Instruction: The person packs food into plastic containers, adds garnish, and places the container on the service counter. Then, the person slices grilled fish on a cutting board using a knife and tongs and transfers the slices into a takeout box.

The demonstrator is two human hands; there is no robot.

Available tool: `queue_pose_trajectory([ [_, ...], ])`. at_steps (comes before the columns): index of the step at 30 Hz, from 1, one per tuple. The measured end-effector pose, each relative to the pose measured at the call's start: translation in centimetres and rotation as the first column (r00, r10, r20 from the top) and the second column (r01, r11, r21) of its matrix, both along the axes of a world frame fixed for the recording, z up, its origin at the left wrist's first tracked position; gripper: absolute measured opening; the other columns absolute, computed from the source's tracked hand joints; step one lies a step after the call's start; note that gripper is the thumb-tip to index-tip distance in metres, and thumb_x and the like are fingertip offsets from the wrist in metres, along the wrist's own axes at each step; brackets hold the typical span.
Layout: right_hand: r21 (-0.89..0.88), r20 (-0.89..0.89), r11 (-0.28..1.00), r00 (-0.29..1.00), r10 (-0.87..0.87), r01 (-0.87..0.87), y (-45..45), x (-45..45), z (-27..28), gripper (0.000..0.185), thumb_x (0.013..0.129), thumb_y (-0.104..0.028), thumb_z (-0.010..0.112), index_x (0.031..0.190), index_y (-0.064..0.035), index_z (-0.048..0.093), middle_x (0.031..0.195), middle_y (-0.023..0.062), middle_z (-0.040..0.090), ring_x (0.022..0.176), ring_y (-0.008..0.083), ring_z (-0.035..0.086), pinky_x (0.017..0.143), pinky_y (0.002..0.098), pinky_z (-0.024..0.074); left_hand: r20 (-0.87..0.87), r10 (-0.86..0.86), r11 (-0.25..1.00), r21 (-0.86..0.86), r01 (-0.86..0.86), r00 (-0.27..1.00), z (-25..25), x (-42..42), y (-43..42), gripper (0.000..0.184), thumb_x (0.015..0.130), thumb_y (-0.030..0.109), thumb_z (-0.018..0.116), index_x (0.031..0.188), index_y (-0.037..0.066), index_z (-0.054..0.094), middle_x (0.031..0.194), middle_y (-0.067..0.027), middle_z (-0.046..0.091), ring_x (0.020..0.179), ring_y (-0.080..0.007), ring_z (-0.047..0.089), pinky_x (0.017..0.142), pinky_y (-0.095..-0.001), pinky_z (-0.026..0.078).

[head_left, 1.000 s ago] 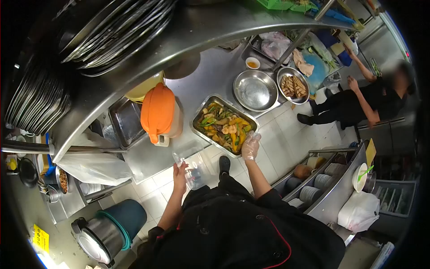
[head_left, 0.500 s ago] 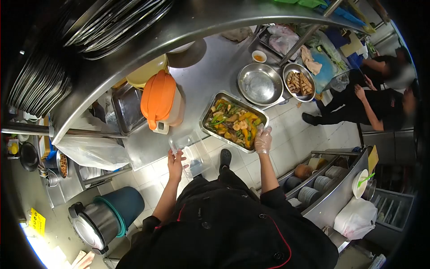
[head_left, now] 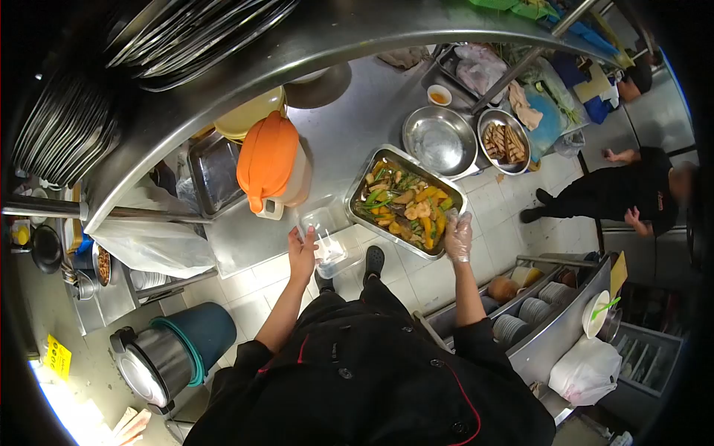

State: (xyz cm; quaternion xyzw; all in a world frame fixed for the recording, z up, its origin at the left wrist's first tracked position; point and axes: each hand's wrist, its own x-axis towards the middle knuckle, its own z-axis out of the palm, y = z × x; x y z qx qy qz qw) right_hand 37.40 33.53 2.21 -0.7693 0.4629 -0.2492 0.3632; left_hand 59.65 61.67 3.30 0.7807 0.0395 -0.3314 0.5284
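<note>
Metal tray [head_left: 388, 237] lies left of the nearer right hand [head_left: 458, 238], curled round its end — long axis leading leftward; half-curled left hand [head_left: 300, 254] meets clear container [head_left: 338, 258], grip unclear.

- Steel counter [head_left: 349, 111]: orange-lidded jug [head_left: 269, 160], metal tray [head_left: 214, 178] beside it; farther right, bare steel bowl [head_left: 439, 139], bowl of brown strips [head_left: 491, 163], sauce cup [head_left: 439, 95].
- Overhead shelf [head_left: 349, 56]: metal plates [head_left: 201, 44] stacked at left.
- Right-hand counter [head_left: 541, 360]: white bag [head_left: 587, 369], white bowl [head_left: 593, 318].
- Tiled floor [head_left: 498, 199]: the person's shoes [head_left: 375, 262].
</note>
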Motion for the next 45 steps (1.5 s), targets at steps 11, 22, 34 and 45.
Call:
queue_pose_trajectory([
  [11,-0.006,-0.191,1.0,0.981,0.021,-0.023,-4.1,1.0,9.7,0.031,0.091,-0.026,0.046,0.103,0.0009,0.035,0.075,0.0312,0.057,0.074,0.0491,0.056,0.061,0.0514,0.0418,-0.004,-0.133,0.953,-0.274,0.127,0.991,-0.8,2.2,-11.0,0.061,0.086,0.056,0.05,0.124,0.013,0.032,0.106,-0.0072,0.047,0.091,-0.0203,0.056,0.066,-0.0405,0.054],
  [22,-0.017,-0.156,0.952,0.94,-0.304,0.305,2.4,-4.3,10.0,0.046,0.092,-0.03,0.045,0.113,0.0109,0.039,0.073,0.029,0.058,0.074,0.0463,0.058,0.062,0.0474,0.0442,-0.097,-0.448,0.841,-0.381,0.383,0.889,6.5,2.1,-12.6,0.064,0.087,0.058,0.047,0.131,0.015,0.032,0.117,-0.0087,0.049,0.1,-0.0212,0.054,0.071,-0.0409,0.051],
  [34,-0.427,-0.434,0.33,0.129,-0.892,0.842,42.2,-13.5,8.3,0.044,0.092,-0.026,0.044,0.121,0.005,0.036,0.09,0.0346,0.056,0.084,0.0452,0.058,0.07,0.0491,0.0477,-0.108,-0.994,0.051,-0.295,0.954,0.02,6.0,-10.8,-7.9,0.079,0.081,0.064,0.05,0.137,0.013,0.029,0.118,-0.0096,0.045,0.1,-0.0202,0.051,0.065,-0.0405,0.051],
  [45,-0.114,-0.229,-0.672,-0.678,-0.698,0.731,75.2,-12.8,4.0,0.028,0.092,-0.026,0.045,0.098,0.0019,0.042,0.088,0.0241,0.054,0.085,0.0401,0.054,0.073,0.0467,0.0399,0.325,-0.491,-0.831,0.104,0.547,-0.808,-11.9,-38.4,10.5,0.078,0.08,0.062,0.054,0.126,0.0,0.042,0.094,-0.0197,0.064,0.091,-0.0299,0.062,0.078,-0.0381,0.048],
])
